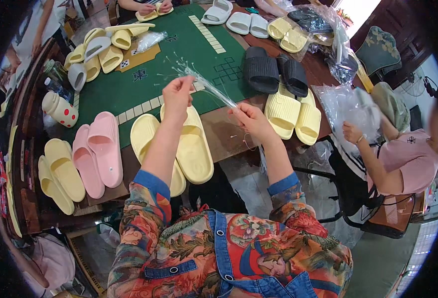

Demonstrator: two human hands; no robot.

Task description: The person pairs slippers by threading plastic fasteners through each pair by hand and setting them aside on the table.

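Observation:
A bundle of thin, clear plastic tag fasteners [214, 91] with small knobbed ends is stretched between my hands above the table edge. My right hand [251, 120] is closed around its lower end. Pinched together at the fanned, knobbed end is my left hand [178, 97]; how many strands sit between those fingers is hidden. Below my left forearm lies a pair of pale yellow slippers [195, 154], partly covered by that arm. Another ribbed yellow pair [282, 113] rests just right of my right hand, with black slippers [262, 71] behind it.
Pink slippers [104, 149] and more yellow ones [64, 169] lie at the left edge, near a dotted bottle [60, 109]. A slipper pile [110, 58] sits far left on the green mat [179, 47]. At right, a seated person [403, 164] handles a clear bag [348, 107].

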